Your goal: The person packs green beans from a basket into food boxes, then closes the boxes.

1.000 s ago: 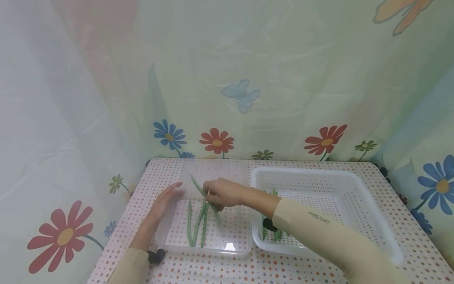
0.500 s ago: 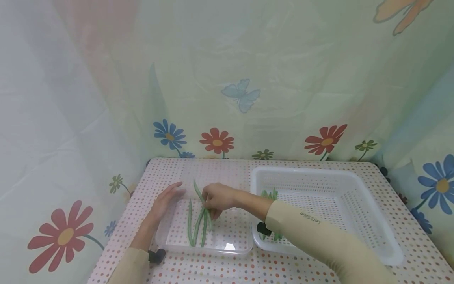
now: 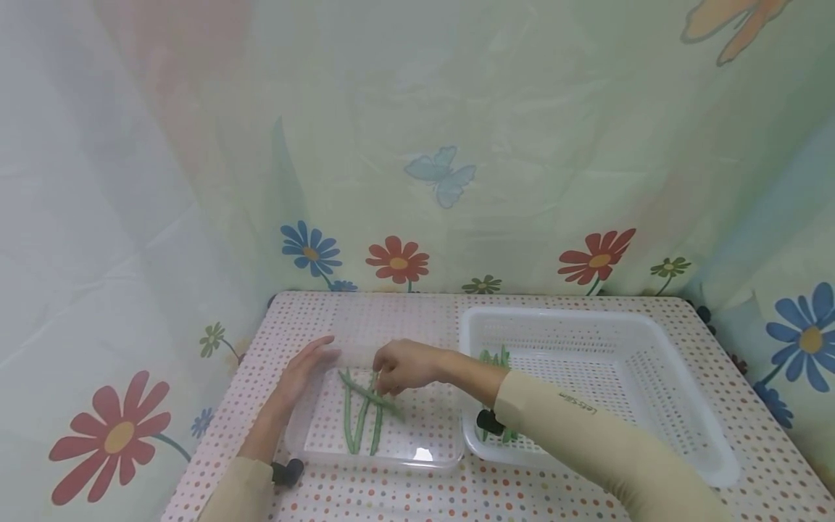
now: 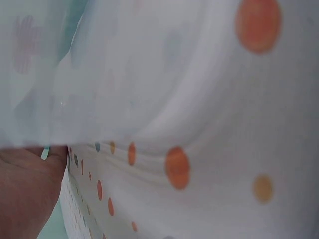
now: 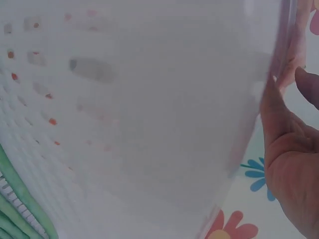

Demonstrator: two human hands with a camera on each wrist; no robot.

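A clear plastic box (image 3: 438, 460) stands left of centre in the head view, with several green beans (image 3: 349, 417) lying inside. Another green bean (image 3: 369, 394) slants across them, its right end blurred. My right hand (image 3: 407, 365) hovers over the box just above that bean; in the right wrist view a gap shows between thumb and finger (image 5: 309, 84), with no bean between them. My left hand (image 3: 303, 371) rests at the box's left back corner, fingers extended. In the left wrist view the box wall hides most of the left hand (image 4: 30, 189).
A white perforated basket (image 3: 567, 315) stands to the right of the box, more green beans (image 3: 497, 357) along its left side, partly behind my right forearm. A clear flat panel (image 3: 398, 319) lies behind the box. The dotted tablecloth (image 3: 404, 500) covers the table; a flowered curtain (image 3: 522, 217) hangs behind.
The bean that my right hand held has turned and dropped across the others, leaving the fingers. My right hand has barely shifted since half a second ago. The left hand stays in place.
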